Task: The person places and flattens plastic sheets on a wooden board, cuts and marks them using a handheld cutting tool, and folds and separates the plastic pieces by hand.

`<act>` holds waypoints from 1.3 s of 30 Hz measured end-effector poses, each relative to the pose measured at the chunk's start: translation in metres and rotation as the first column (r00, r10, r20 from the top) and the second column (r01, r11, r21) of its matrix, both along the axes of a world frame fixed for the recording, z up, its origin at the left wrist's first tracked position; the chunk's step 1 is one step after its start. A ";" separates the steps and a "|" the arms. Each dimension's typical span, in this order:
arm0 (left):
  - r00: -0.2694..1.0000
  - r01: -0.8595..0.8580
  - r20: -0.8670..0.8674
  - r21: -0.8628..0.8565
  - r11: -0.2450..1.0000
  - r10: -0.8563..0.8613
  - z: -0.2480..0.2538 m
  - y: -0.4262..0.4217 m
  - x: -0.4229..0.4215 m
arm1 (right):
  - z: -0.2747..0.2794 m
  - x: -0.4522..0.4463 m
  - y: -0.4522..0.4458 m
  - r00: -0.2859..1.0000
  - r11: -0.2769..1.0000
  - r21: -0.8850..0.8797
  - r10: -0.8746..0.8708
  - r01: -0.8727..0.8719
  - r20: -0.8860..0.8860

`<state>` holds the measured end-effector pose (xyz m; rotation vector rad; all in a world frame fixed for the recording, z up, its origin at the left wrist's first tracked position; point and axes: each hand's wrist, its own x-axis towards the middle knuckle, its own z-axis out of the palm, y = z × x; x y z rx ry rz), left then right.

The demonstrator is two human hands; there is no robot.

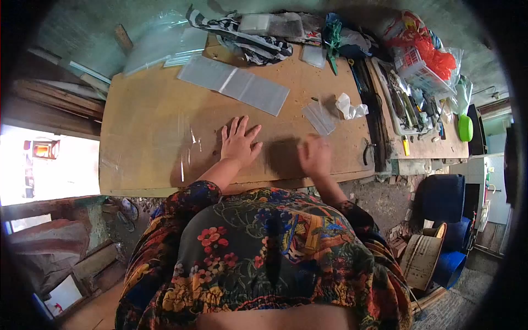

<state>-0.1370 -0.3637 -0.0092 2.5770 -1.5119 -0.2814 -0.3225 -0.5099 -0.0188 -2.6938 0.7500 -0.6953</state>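
Observation:
On the wooden table (143, 110), my left hand (238, 144) lies palm down with its fingers spread and nothing in it. To its left is a thin transparent plastic piece (190, 140). My right hand (315, 157) is smeared by motion over the table's front part, and its fingers cannot be made out. Just beyond it lies a small clear plastic bag (320, 117), beside a crumpled white tissue (350, 107). A long translucent plastic sleeve (236, 83) lies flat beyond my left hand.
Clear plastic sheets (159, 47) and a striped cloth (258, 49) lie along the back. At right stand a tray of tools (410, 104), a basket with red bags (421, 63) and a green object (465, 128). Black-handled pliers (367, 153) lie near the right edge.

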 end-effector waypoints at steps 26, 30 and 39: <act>1.000 -0.004 0.020 0.005 1.000 0.004 -0.003 0.002 0.000 | 0.004 -0.010 -0.020 0.996 0.960 0.280 -0.010 -0.014 0.085; 0.999 0.017 0.044 0.038 0.999 -0.019 -0.001 0.002 0.001 | 0.012 0.030 0.013 0.986 0.963 0.212 0.169 -0.168 0.013; 1.000 0.009 -0.002 0.141 0.990 -0.009 0.013 0.002 0.000 | 0.005 0.051 0.014 0.979 0.970 0.177 0.183 -0.165 -0.094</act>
